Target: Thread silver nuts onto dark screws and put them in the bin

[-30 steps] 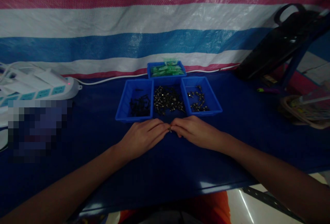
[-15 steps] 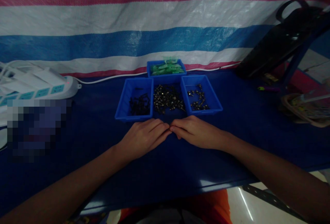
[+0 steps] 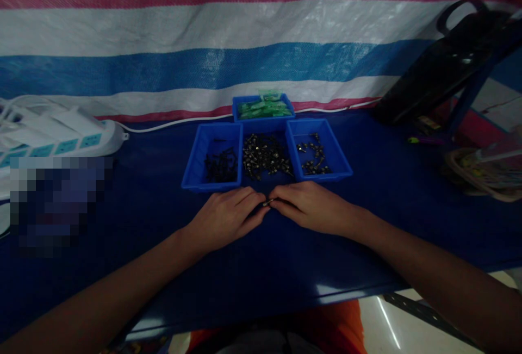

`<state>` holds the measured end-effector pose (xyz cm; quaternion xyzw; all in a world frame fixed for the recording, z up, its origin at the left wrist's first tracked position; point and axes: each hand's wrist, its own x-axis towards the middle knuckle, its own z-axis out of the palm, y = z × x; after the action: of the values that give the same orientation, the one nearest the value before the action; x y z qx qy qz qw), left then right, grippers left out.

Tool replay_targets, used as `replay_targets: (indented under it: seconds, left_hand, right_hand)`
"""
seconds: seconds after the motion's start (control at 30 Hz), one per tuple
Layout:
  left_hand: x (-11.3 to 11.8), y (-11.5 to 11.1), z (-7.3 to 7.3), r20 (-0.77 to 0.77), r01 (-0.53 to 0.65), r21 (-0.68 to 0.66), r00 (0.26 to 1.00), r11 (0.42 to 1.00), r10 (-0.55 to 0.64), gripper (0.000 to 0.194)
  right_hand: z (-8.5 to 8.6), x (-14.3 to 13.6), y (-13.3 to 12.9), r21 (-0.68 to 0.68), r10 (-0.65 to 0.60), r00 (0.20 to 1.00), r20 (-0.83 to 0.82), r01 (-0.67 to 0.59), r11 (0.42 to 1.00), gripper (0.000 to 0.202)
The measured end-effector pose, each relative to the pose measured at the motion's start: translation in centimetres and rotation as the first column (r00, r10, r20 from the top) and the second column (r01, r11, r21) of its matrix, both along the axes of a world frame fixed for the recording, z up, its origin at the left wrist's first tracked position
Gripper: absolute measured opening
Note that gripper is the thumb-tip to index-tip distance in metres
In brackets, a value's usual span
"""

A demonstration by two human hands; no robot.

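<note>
Between the fingertips of my left hand [image 3: 230,215] and my right hand [image 3: 312,207] is a small metal piece [image 3: 268,202], pinched from both sides just in front of the bins. Its exact shape is too small to tell. Dark screw-like parts [image 3: 221,166] lie in the left blue bin [image 3: 191,163]. A pile of shiny metal parts [image 3: 265,155] lies between the two side bins. The right blue bin [image 3: 340,155] holds several similar metal parts [image 3: 316,168]. Green packets [image 3: 265,108] fill the blue bin at the back [image 3: 267,122].
White power strips [image 3: 81,139] with cables stand at the left, behind a blurred patch. A black bottle [image 3: 436,71] leans at the back right, near a purple pen-like item [image 3: 426,140] and a basket [image 3: 481,180]. The table's front edge [image 3: 293,310] runs close to my body.
My left fingertips have parted slightly, and the small metal piece now shows between my two hands. The bins have not moved.
</note>
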<state>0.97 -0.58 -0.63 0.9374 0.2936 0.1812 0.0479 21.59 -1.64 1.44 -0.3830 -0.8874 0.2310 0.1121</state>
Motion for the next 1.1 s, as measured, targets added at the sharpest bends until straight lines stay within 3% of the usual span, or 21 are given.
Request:
replay_targets:
  seconds: [0.23, 0.37, 0.63, 0.8, 1.1]
  left_hand:
    - [0.02, -0.04, -0.09, -0.016, -0.008, 0.022, 1.000, 1.000, 0.008, 0.021]
    - [0.07, -0.06, -0.02, -0.008, 0.004, 0.000, 1.000, 1.000, -0.004, 0.020]
    - [-0.01, -0.24, -0.01, 0.036, 0.007, 0.001, 0.999, 1.000, -0.007, 0.021]
    - [-0.03, -0.34, 0.18, 0.050, 0.004, -0.004, 0.999, 1.000, -0.004, 0.018]
    - [-0.04, -0.13, -0.14, -0.026, -0.009, 0.009, 1.000, 1.000, 0.009, 0.019]
  right_hand:
    - [-0.36, 0.07, -0.26, 0.215, -0.017, 0.995, 0.100, -0.006, 0.977, 0.020]
    - [-0.50, 0.14, -0.24, 0.268, 0.013, 0.985, 0.172, -0.060, 0.961, 0.022]
    - [-0.71, -0.03, -0.24, 0.121, -0.025, 0.998, 0.060, 0.017, 0.992, 0.014]
    - [-0.59, -0.09, -0.18, 0.027, -0.004, 1.000, 0.015, 0.003, 1.000, 0.010]
    - [-0.32, -0.14, -0.40, 0.156, -0.021, 0.993, 0.119, 0.002, 0.988, 0.020]
